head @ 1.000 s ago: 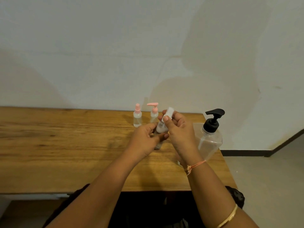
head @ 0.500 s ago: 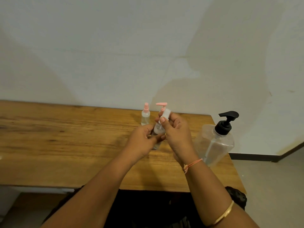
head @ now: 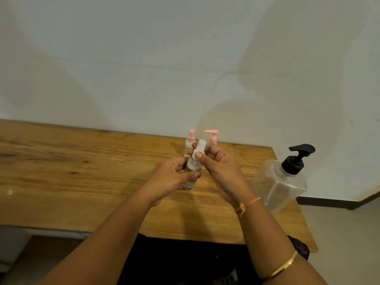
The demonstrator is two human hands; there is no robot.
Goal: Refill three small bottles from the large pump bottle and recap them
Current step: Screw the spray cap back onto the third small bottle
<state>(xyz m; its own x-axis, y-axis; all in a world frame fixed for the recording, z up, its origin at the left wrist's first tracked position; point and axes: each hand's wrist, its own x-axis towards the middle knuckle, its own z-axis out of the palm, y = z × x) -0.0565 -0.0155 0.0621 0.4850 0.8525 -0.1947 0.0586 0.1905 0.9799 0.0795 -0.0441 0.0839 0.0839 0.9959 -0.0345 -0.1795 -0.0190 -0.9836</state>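
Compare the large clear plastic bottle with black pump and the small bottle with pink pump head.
The large clear black-pump bottle is bulkier than the small pink-pump bottle. Its pump is black, the small one's pink. The large one stands in plain view near the wooden table's right edge; the small one at the back, body hidden by the right hand. Both upright, pumps on.

Plain indoor room, home-like; exact kind can't be told.
Bare white wall (head: 144, 68) with faint stains, wooden table (head: 82, 171) set against it, pale floor (head: 349, 233) and dark skirting (head: 329, 202) at right. Toiletry-type items on the table: large pump bottle (head: 281, 186), pink-capped small bottle (head: 190, 140), pink-pump small bottle (head: 213, 137).
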